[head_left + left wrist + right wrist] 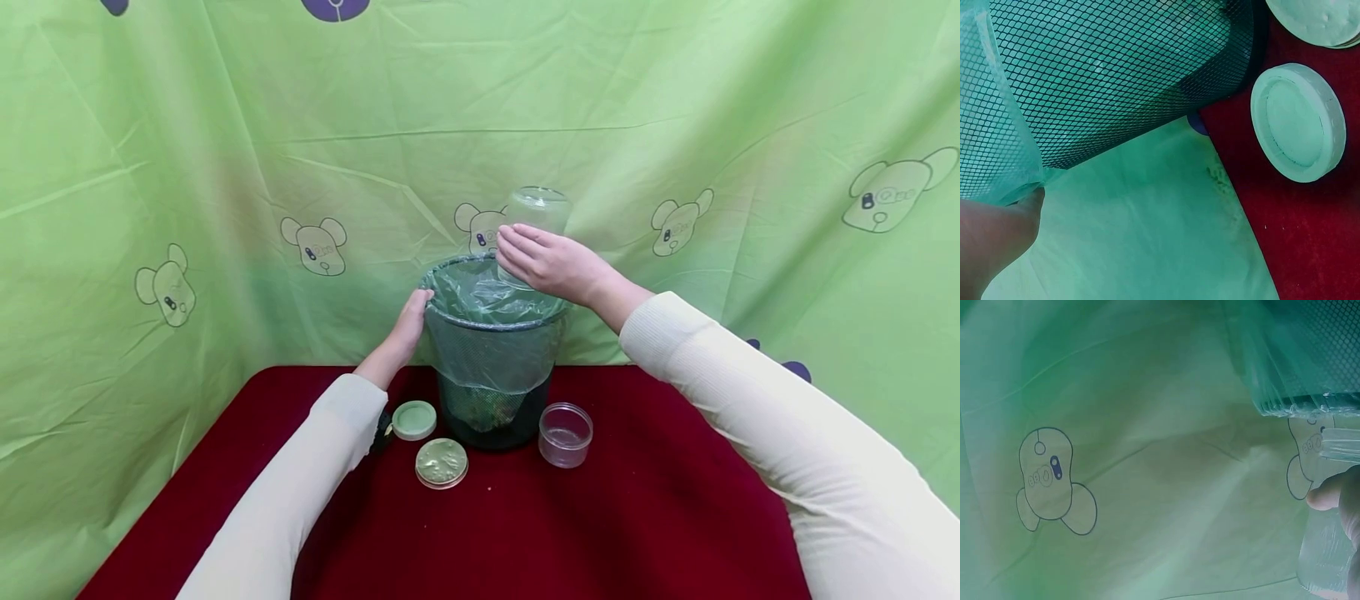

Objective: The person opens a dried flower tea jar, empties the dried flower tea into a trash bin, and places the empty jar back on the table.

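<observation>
My right hand [553,262] grips a clear jar [542,204] turned upside down. Its mouth points down over a black mesh waste bin [491,417], at the right side of the rim. In the right wrist view the thumb lies across the jar [1329,550], close to the bin's edge. My left hand [407,325] holds the bin's left rim with the thumb over it. A thin clear plastic liner [480,292] folds over the rim; the left wrist view shows the thumb [1029,215] at the liner's hem. The other left fingers are hidden.
In front of the bin lie a pale green round lid [414,420] and a gold metallic lid [442,463]. A small clear round tub [566,435] stands to the right on the red tablecloth [525,533]. A green patterned curtain [412,108] hangs behind.
</observation>
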The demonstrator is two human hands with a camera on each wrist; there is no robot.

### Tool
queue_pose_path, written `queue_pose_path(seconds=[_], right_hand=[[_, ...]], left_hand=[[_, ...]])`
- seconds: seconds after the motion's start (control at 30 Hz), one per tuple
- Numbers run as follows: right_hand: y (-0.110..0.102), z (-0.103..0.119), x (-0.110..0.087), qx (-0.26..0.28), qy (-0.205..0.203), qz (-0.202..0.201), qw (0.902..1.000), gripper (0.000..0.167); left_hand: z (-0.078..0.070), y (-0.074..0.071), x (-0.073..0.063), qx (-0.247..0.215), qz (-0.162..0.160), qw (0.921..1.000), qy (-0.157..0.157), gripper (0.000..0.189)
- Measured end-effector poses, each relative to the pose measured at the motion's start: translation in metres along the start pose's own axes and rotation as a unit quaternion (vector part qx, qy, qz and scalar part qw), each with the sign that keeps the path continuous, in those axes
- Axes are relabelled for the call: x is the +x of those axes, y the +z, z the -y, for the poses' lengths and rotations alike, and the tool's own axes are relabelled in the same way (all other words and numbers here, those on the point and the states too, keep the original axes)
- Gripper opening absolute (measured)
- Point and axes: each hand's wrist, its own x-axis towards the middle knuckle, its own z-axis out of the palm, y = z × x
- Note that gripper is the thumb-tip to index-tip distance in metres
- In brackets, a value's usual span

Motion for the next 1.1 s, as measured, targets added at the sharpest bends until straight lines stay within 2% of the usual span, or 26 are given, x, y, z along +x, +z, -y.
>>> queue_pose_path(seconds=[0.2,0.37,0.7,1.1], right_hand=[[-0.0014,-0.0004,0.003,-0.01,-0.027,0.023,0.9993,0.036],[-0.0022,0.0005,0.0043,-0.02,-0.031,0.027,0.9989,0.034],[-0.0019,0.0065,0.003,-0.037,-0.069,0.039,0.9961,0.034],[-0.0046,0.0078,0.001,-0.038,-0.094,0.061,0.993,0.038]], left_hand=[[0.0001,0.0003,-0.0006,-0.004,-0.007,1.0,0.0,0.02],[-0.001,0.0011,-0.0022,-0.003,-0.013,0.9999,0.004,0.017],[0.0011,0.0027,-0.0002,-0.012,-0.013,0.9998,0.003,0.017],[-0.0009,0.0028,-0.0015,-0.011,-0.01,0.9999,0.003,0.017]])
